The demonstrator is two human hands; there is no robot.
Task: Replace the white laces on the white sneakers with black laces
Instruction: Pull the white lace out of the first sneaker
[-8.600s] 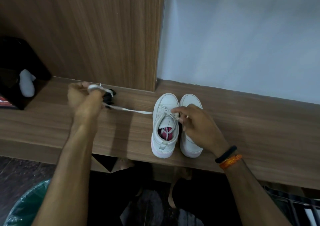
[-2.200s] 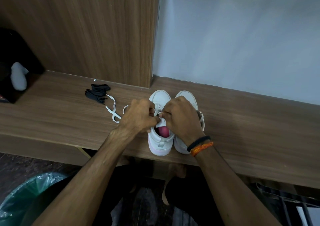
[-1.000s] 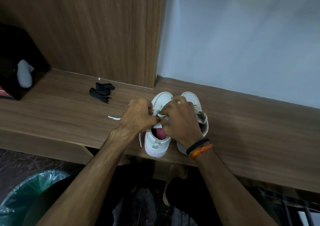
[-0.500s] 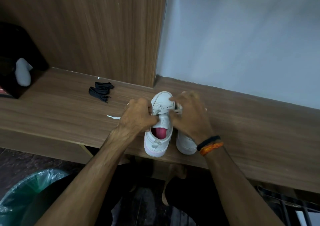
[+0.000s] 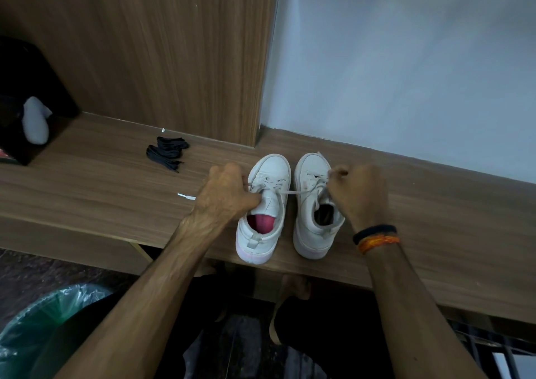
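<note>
Two white sneakers stand side by side on a wooden ledge (image 5: pixel 87 193), toes to the wall. The left sneaker (image 5: pixel 265 204) has a pink insole; the right sneaker (image 5: pixel 314 204) sits beside it. My left hand (image 5: pixel 229 194) grips the left sneaker's side at the tongue. My right hand (image 5: pixel 359 193) is closed on a white lace (image 5: pixel 293 192) that runs taut from the left sneaker's eyelets across the right one. A lace tip (image 5: pixel 185 196) pokes out left of my left hand. The bundled black laces (image 5: pixel 168 151) lie on the ledge further left.
A wood panel (image 5: pixel 174 59) and a pale wall (image 5: pixel 406 74) rise behind the ledge. At the far left stands a dark box (image 5: pixel 20 94) with a grey sock-like object (image 5: pixel 36 123). A green-lined bin (image 5: pixel 43 320) sits on the floor below.
My right hand has pulled to the right, away from the left sneaker, drawing the white lace out taut and uncovering the right sneaker. My left hand has stayed on the left sneaker.
</note>
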